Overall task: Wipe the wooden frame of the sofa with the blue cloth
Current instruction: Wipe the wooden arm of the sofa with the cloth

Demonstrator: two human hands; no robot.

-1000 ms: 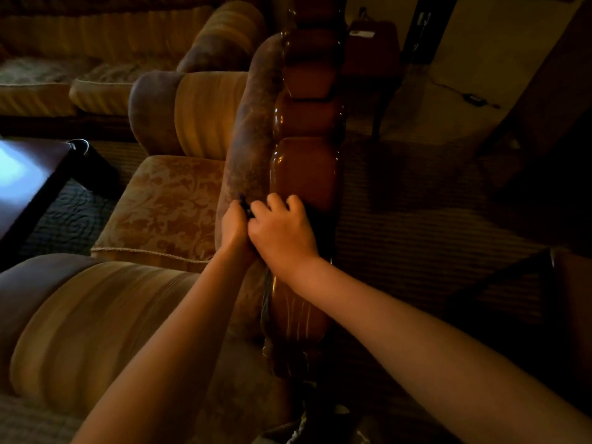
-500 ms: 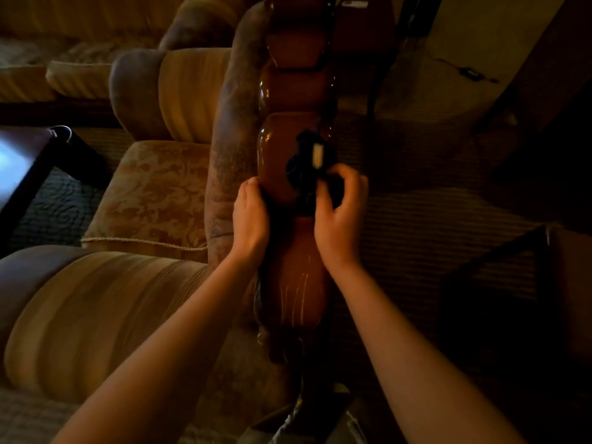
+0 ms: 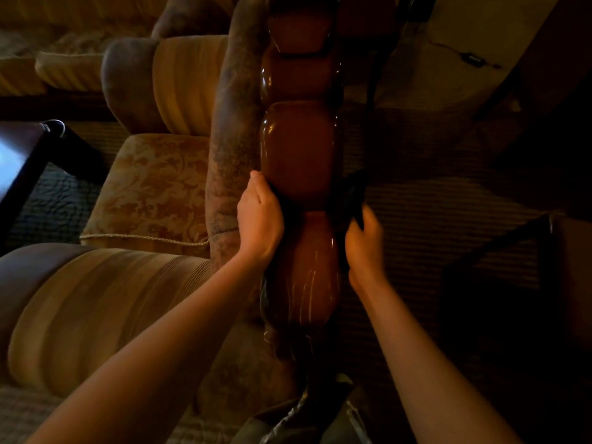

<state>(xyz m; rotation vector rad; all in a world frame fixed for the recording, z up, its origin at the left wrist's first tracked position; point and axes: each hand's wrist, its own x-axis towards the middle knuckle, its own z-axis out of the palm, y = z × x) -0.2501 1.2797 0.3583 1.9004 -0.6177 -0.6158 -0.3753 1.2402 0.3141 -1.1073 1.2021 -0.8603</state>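
Observation:
The glossy carved wooden frame (image 3: 298, 149) runs along the top of the sofa's back, straight ahead of me. A dark cloth (image 3: 352, 197), nearly black in this dim light, lies against the frame's right side, and a dark strip of it seems to cross the groove between two lobes. My right hand (image 3: 365, 248) is blurred and grips the cloth at the frame's right edge. My left hand (image 3: 261, 219) presses on the frame's left edge, fingers curled over what looks like the cloth's other end; the shadow hides the detail.
The sofa's gold patterned seat cushion (image 3: 150, 190) and striped armrest (image 3: 96, 309) lie to the left. A dark coffee table (image 3: 22, 155) stands at the far left. Striped carpet (image 3: 448, 219) and dark furniture (image 3: 512, 283) lie behind the sofa on the right.
My hands, together on the frame's left edge a second ago, have parted. The right hand has carried the cloth over the top and down the frame's right side.

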